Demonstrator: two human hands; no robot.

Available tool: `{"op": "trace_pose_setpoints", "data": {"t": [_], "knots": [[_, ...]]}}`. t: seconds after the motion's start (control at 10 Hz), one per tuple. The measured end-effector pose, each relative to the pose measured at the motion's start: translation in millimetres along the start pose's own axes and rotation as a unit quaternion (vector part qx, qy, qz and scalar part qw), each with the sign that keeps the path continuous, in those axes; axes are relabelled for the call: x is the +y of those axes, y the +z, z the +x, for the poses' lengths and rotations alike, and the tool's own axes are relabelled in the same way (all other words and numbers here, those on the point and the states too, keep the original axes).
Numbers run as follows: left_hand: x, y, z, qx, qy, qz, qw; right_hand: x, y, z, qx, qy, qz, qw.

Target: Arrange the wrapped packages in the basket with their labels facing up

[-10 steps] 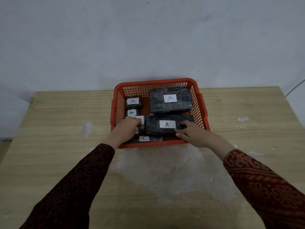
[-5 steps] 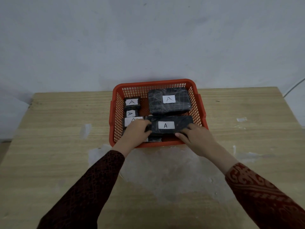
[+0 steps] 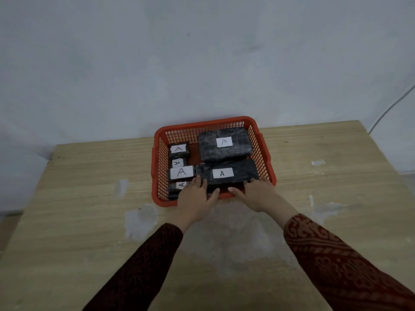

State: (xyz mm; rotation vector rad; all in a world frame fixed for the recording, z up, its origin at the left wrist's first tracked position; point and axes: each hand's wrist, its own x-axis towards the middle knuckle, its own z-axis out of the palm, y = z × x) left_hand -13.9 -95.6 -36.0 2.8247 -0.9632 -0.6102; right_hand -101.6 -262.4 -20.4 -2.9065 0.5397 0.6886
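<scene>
A red mesh basket (image 3: 202, 125) stands at the far middle of the wooden table. Inside, a large black wrapped package (image 3: 211, 151) lies at the back right and a long black package (image 3: 244, 173) in front of it, both with white "A" labels up. Down the left side lie several small black packages (image 3: 178, 149) (image 3: 181, 172), labels up; the nearest one (image 3: 179, 185) is partly hidden by my left hand (image 3: 195, 198). That hand grips the long package's near left corner. My right hand (image 3: 256, 194) holds its near right corner, thumb along the basket's front rim.
The wooden table (image 3: 89, 198) has pale worn patches in front of the basket and scraps of white tape on the right. A grey wall rises just behind the basket. A thin cable (image 3: 390, 108) hangs at the far right.
My left hand left the small packages on the left and moved right onto the long package's left end. My right hand stayed on its right end. The long package shifted slightly.
</scene>
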Motion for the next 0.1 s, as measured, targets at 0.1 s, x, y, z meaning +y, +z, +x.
{"op": "trace_pose_setpoints", "data": {"t": [0.1], "knots": [[-1.9,-12.3,-1.6,0.004,0.013,0.013,1.000,-10.1,-17.0,-5.5,0.021,0.000,0.000,1.000]]}}
